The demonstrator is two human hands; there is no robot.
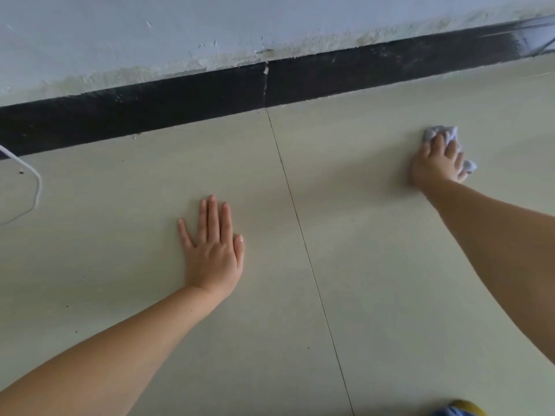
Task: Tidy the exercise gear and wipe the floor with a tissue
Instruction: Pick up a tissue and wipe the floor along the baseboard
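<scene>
My right hand presses a crumpled white tissue onto the pale tiled floor, far right and near the wall. Bits of the tissue stick out beyond the fingertips and beside the little finger. My left hand lies flat on the floor with fingers spread, palm down, holding nothing. It rests left of the tile joint. No exercise gear is identifiable in view.
A black skirting board runs along the foot of the white wall. A thin white cable loops on the floor at the far left. A blue and yellow object peeks in at the bottom right edge. Small dark specks dot the floor.
</scene>
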